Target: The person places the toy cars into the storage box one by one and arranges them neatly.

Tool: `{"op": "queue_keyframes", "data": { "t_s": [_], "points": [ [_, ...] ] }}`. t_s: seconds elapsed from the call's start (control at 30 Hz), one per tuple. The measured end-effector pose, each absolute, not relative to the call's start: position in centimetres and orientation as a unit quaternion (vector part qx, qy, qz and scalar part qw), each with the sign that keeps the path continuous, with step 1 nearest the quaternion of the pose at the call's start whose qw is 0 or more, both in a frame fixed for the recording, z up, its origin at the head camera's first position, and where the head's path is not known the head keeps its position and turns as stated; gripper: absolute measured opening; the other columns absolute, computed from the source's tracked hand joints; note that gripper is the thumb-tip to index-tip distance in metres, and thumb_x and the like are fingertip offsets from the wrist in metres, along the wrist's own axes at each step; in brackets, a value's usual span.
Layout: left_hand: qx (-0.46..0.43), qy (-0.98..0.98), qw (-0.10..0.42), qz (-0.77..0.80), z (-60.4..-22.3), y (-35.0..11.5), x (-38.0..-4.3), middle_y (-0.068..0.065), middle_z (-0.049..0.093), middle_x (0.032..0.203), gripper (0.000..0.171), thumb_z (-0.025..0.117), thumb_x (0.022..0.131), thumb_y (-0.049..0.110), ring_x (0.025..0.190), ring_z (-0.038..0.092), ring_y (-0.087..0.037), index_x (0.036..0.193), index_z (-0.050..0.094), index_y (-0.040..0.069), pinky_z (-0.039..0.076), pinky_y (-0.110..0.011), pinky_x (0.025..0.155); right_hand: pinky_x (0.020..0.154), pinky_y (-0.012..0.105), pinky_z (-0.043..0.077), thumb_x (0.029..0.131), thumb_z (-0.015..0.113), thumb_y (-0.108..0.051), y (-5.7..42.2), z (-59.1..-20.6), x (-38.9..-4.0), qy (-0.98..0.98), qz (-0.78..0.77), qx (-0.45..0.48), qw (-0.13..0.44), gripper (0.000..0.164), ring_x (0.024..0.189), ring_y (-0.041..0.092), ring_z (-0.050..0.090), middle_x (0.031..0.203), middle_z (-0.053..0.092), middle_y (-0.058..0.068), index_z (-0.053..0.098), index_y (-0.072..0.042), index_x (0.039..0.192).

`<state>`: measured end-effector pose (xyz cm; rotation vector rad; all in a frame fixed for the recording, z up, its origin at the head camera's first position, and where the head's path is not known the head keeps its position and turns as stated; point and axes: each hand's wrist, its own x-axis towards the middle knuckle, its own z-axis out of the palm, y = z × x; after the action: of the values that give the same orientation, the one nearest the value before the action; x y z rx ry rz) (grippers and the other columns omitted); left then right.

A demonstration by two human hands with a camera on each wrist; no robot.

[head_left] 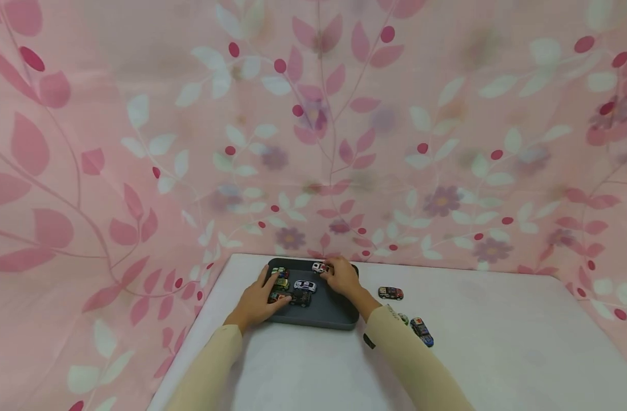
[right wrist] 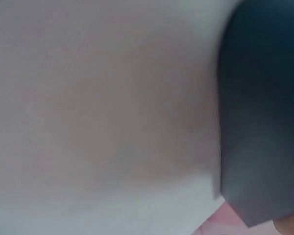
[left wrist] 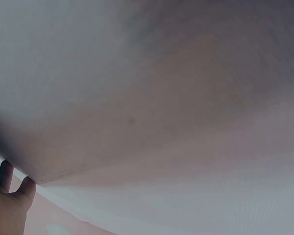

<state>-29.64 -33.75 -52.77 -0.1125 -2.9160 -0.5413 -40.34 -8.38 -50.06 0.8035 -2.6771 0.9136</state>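
Note:
A dark grey tray (head_left: pixel 331 314) lies on the white table, holding several small toy cars in its left half. At its far side my right hand (head_left: pixel 343 278) pinches a white and red toy car (head_left: pixel 320 267) between thumb and fingers. My left hand (head_left: pixel 256 301) rests at the tray's left edge, fingers spread over the cars there, thumb by a black toy car (head_left: pixel 300 299). Between the hands sits a white toy car (head_left: pixel 305 286); a yellow-green one (head_left: pixel 281 283) is beside the left fingers. The right wrist view shows the tray's outer wall (right wrist: pixel 262 122).
Right of the tray lie a red and black toy car (head_left: pixel 390 293) and a blue one (head_left: pixel 422 331). A green car (head_left: pixel 404 318) and a dark one (head_left: pixel 369 341) are partly hidden by my right sleeve. A pink floral curtain (head_left: pixel 344 142) hangs behind the table.

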Motion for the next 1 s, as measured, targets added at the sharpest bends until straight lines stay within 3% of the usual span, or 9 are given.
{"op": "queue_keyframes", "data": {
  "t_s": [0.2,0.43,0.67,1.0],
  "points": [
    [-0.04,-0.979,0.095,-0.178,-52.8,-33.4,-29.8,-0.018,0.018,0.164,0.089,0.056,0.086,0.071,0.132,0.047,-0.047,0.154,0.038,0.016,0.039,-0.062,0.105,0.075,0.038,0.05,0.086,0.076,-0.019,-9.1,-50.5,-40.5,-0.906,0.308,0.279,0.075,0.025,0.079,0.019,0.057,0.09,0.065,0.007,0.074,-0.005,0.106],
    [-0.026,-0.981,0.077,-0.174,-53.0,-33.2,-29.7,-0.014,0.015,0.166,0.09,0.052,0.085,0.075,0.134,0.046,-0.045,0.155,0.034,0.021,0.038,-0.06,0.108,0.082,0.044,0.052,0.089,0.07,-0.014,-9.4,-50.9,-40.3,-0.92,0.277,0.273,0.05,0.023,0.091,0.023,0.059,0.103,0.064,0.01,0.074,-0.007,0.11],
    [-0.02,-0.98,0.08,-0.181,-52.6,-33.4,-29.6,-0.013,0.014,0.166,0.09,0.053,0.086,0.075,0.135,0.045,-0.045,0.155,0.034,0.022,0.037,-0.06,0.109,0.081,0.043,0.051,0.088,0.07,-0.013,-10.0,-50.7,-40.3,-0.913,0.283,0.29,0.053,0.023,0.089,0.022,0.058,0.1,0.062,0.011,0.074,-0.006,0.11],
    [-0.025,-0.98,0.084,-0.179,-52.8,-33.6,-29.6,-0.013,0.016,0.166,0.089,0.053,0.085,0.075,0.135,0.045,-0.045,0.155,0.035,0.022,0.038,-0.06,0.108,0.084,0.044,0.054,0.09,0.069,-0.009,-10.2,-51.3,-40.5,-0.899,0.326,0.291,0.038,0.019,0.09,0.024,0.064,0.1,0.07,0.012,0.074,-0.001,0.106]
  ]
}}
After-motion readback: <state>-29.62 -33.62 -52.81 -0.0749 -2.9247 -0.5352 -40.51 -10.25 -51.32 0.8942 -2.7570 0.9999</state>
